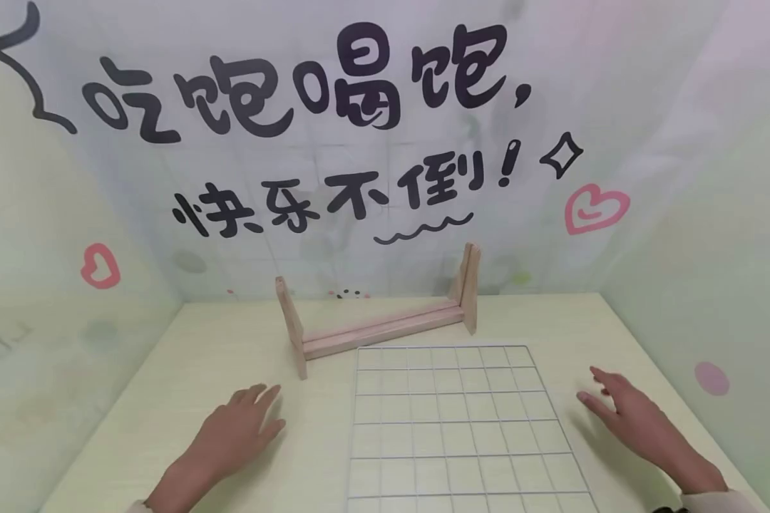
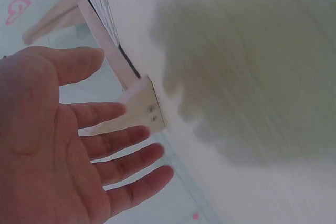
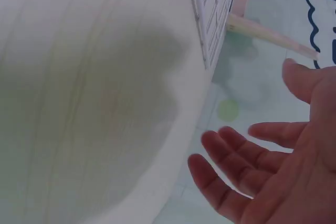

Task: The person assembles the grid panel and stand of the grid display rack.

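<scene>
A white wire grid panel [image 1: 449, 423] lies flat on the table between the two hands. Behind it stands a wooden stand [image 1: 385, 331], with an upright board at each end joined by a long bar. My left hand [image 1: 227, 434] hovers over the table left of the grid, holding nothing, its fingers spread and relaxed. In the left wrist view the palm [image 2: 47, 145] faces the camera, with one end board [image 2: 139, 109] of the stand beyond the fingertips. To the right of the grid is my right hand [image 1: 642, 424], also holding nothing, its fingers loosely bent.
The pale wood-grain table [image 1: 141, 399] is bounded by a printed back wall [image 1: 385, 164] with dark lettering. Plain side walls with hearts and dots rise at the left [image 1: 51, 342] and right [image 1: 712, 285]. Both hands cast shadows on the tabletop.
</scene>
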Demonstrator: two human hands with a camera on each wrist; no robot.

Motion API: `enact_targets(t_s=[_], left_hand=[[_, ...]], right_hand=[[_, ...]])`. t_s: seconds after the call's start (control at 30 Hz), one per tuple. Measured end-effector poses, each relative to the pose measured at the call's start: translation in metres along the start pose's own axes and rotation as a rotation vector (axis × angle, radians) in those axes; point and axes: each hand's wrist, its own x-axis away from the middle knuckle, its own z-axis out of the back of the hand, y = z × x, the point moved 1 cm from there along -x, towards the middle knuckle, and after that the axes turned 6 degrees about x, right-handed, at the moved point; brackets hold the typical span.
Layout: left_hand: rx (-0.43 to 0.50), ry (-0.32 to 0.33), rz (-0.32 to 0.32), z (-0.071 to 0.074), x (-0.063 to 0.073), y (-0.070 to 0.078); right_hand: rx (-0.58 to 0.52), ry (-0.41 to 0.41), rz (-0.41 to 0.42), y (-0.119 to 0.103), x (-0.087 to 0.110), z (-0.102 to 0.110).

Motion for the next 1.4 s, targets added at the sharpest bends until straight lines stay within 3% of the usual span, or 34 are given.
enact_targets(t_s=[0.1, 0.2, 0.27, 0.43, 0.5, 0.6, 0.73, 0.93, 1.17, 1.4], left_hand=[[0.059, -0.065, 0.047, -0.003, -0.002, 0.01], [0.148, -0.065, 0.084, -0.006, -0.006, 0.023], [0.267, -0.057, 0.118, -0.007, -0.01, 0.033], [0.653, -0.101, 0.186, -0.011, -0.013, 0.054], [0.75, -0.157, 0.202, -0.017, -0.013, 0.059], [0.817, -0.226, 0.227, -0.025, -0.014, 0.064], [0.814, -0.255, 0.217, -0.03, -0.019, 0.067], [0.65, -0.219, 0.145, -0.028, -0.028, 0.072], [0.479, -0.29, 0.195, -0.04, -0.022, 0.079], [0.523, -0.287, 0.12, -0.046, -0.032, 0.089]], right_hand=[[-0.06, -0.102, -0.034, -0.009, 0.001, -0.006], [-0.075, -0.206, -0.067, -0.016, 0.001, -0.01], [-0.081, -0.255, -0.074, -0.018, 0.002, -0.012], [-0.083, -0.287, -0.093, -0.021, 0.003, -0.022], [-0.073, -0.287, -0.105, -0.021, 0.003, -0.028], [-0.05, -0.272, -0.118, -0.021, 0.003, -0.034], [-0.01, -0.247, -0.155, -0.025, 0.0, -0.039], [-0.006, -0.221, -0.187, -0.03, -0.009, -0.035], [-0.003, -0.214, -0.216, -0.035, -0.008, -0.044], [0.063, -0.174, -0.199, -0.038, -0.006, -0.038]])
